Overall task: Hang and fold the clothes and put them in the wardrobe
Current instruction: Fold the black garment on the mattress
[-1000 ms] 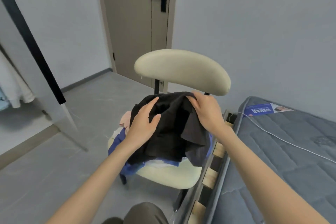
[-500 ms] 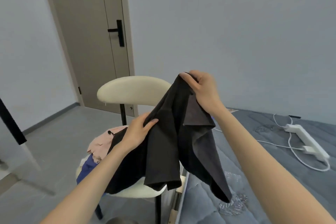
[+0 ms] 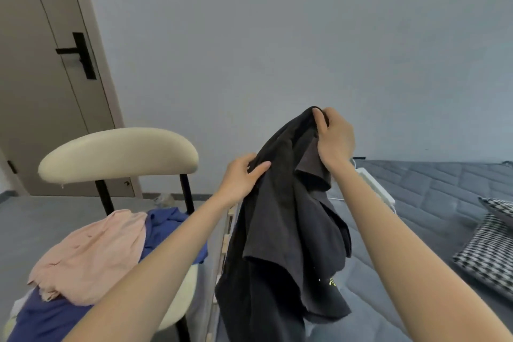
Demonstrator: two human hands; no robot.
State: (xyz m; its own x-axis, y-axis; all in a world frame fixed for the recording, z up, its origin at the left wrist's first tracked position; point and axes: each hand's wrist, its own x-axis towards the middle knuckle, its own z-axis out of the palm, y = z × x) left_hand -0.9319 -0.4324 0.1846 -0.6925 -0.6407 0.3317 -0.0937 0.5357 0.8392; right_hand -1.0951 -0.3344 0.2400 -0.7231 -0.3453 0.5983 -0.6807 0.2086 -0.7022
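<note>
Two hands on one piece right now. Our right hand (image 3: 334, 137) pinches the top of the black garment (image 3: 280, 230), fingers curled tight round a bunched bit of fabric, and that's the high point. Our left hand (image 3: 238, 179) is lower and to the left, thumb on the near side and fingers tucked behind an edge, so it has a grip too. The garment hangs in the air between the chair (image 3: 119, 153) on the left and the mattress (image 3: 433, 197) on the right. Its bottom runs out of frame, so we can't tell if it touches anything down there.

What matters for the next bit: the cloth drops straight down from the right-hand pinch, long axis pretty much vertical, all crumpled with folds overlapping. The left hand is nearer the free hanging edge, so we reckon it's the one to slide along and find a shoulder or corner while the right holds the top up.

Room-wise, the mattress looks like the obvious flat spot, wide and bare near us, with a checkered pillow (image 3: 488, 253) at its right edge. The chair seat is taken by a pink garment (image 3: 91, 255) lying on a blue garment (image 3: 172, 225). The door (image 3: 41, 91) is far left, shut. No wardrobe or hanger in view.
</note>
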